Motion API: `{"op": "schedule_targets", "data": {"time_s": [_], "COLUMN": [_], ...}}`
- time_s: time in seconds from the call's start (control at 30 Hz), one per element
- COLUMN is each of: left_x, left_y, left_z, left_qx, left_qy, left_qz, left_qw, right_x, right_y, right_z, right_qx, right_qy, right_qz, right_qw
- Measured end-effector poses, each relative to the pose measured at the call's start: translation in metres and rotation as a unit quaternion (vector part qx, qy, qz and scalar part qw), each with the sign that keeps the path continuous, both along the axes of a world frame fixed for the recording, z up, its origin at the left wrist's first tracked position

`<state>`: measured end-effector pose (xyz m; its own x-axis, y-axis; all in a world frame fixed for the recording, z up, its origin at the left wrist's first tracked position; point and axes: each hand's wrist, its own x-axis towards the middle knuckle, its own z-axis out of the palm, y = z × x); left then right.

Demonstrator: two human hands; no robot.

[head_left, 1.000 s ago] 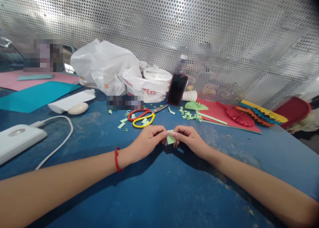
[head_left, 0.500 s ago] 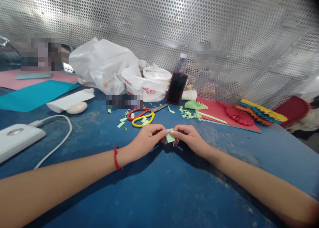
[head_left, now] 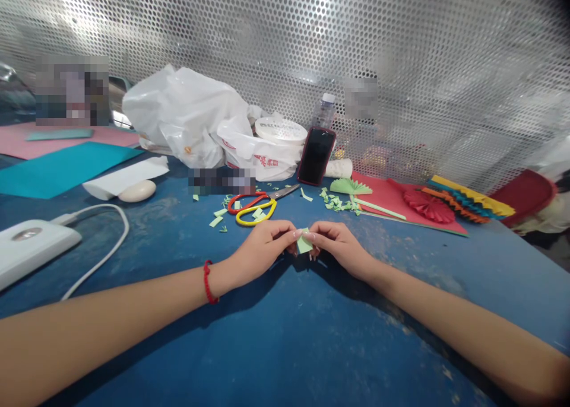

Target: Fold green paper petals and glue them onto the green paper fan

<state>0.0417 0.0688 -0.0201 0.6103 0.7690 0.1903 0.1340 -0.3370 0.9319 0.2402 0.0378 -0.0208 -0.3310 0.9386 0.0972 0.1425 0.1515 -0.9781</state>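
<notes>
L hand (head_left: 260,248) & R hand (head_left: 336,247) pinch small pale-green paper piece (head_left: 304,242) between fingertips, hands almost touching; thin folded paper, w/ scraps + scissors (head_left: 252,208) just beyond on blue table (head_left: 401,312).

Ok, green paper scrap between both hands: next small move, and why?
Probably press a crease into the green paper with the left hand and right hand: both pinch it from either side, and the scissors lie well beyond them, out of hand.

left hand (head_left: 260,250) — right hand (head_left: 339,248) — both pinching green paper scrap (head_left: 304,242)
</notes>
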Motion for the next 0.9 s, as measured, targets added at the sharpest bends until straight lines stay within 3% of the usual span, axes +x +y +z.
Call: {"op": "schedule_targets", "data": {"time_s": [0.9], "left_x": [-0.0011], "left_y": [-0.0003], "left_z": [-0.0006], "left_qx": [0.024], "left_qy": [-0.006], "left_qz": [0.022], "left_qw": [0.999], "right_x": [0.0011], "right_y": [-0.0015], "right_z": [0.0006], "right_qx": [0.006], "right_qy": [-0.005], "right_qz": [-0.001], "right_qw": [1.0]}}
